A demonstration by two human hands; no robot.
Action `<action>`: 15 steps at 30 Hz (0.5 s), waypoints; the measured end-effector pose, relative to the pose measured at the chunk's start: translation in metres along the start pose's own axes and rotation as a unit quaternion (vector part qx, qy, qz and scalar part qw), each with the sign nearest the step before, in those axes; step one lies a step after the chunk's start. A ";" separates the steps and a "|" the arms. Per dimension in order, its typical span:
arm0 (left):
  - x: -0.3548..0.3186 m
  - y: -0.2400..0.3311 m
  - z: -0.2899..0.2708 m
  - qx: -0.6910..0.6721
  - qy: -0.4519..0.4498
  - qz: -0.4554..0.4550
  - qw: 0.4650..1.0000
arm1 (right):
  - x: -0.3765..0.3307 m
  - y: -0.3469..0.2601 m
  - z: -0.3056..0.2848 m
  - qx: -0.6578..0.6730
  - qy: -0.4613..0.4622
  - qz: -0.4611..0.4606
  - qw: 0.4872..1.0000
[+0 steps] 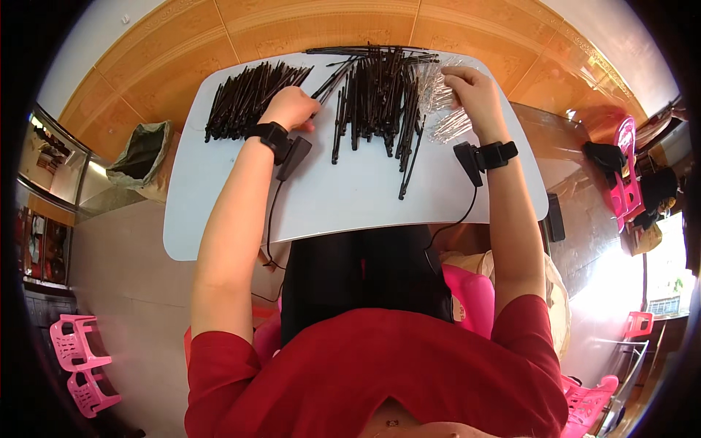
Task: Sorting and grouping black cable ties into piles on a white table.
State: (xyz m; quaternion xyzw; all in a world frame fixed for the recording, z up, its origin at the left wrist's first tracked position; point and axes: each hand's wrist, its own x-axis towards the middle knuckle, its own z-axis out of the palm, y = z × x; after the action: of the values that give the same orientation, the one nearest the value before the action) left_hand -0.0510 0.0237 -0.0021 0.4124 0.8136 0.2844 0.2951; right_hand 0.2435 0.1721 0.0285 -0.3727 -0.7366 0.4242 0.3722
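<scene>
My left hand (293, 109) is over the table between two piles of thin black sticks, its fingers curled in. It touches the right side of the left pile (241, 102), and a few loose sticks (334, 79) slant away just beyond it. Whatever its fingertips hold is hidden. My right hand (473, 95) is above small clear, shiny pieces (451, 126), its fingers bent together, and what lies in them is too small to make out. The bigger middle pile of black sticks (372, 95) spreads between my hands. Each wrist wears a black strap with a cabled device.
The white table (343, 201) has rounded corners and stands against an orange tiled wall (321, 25). To its left is a lined bin (142, 157). Pink plastic chairs (77, 343) stand at the far left, with more pink seats at the right. Cables hang down from both wrists.
</scene>
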 end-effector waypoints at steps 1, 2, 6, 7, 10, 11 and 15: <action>0.002 -0.006 -0.003 -0.098 -0.020 -0.011 0.995 | -0.001 -0.007 0.007 0.002 -0.001 0.000 1.000; 0.004 -0.012 -0.005 -0.195 -0.040 -0.021 0.980 | -0.001 -0.013 0.017 0.058 -0.007 -0.026 0.998; 0.010 -0.027 -0.008 -0.258 -0.089 -0.034 0.961 | 0.002 -0.038 0.051 0.173 -0.032 -0.074 0.982; 0.011 -0.030 -0.008 -0.258 -0.087 -0.035 0.961 | 0.004 -0.043 0.057 0.177 -0.043 -0.073 0.981; 0.000 -0.024 -0.002 -0.328 -0.062 -0.007 0.943 | 0.012 -0.047 0.076 0.182 -0.043 -0.080 0.979; -0.003 -0.024 -0.002 -0.329 -0.061 -0.009 0.942 | 0.014 -0.047 0.083 0.183 -0.031 -0.089 0.979; -0.010 -0.020 -0.005 -0.331 -0.064 0.011 0.941 | 0.008 -0.040 0.092 0.126 0.029 -0.127 0.983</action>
State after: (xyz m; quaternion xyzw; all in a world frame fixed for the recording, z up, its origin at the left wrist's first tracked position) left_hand -0.0594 0.0037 -0.0109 0.3177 0.6486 0.5138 0.4631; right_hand 0.1505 0.1325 0.0331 -0.2384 -0.7078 0.4519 0.4878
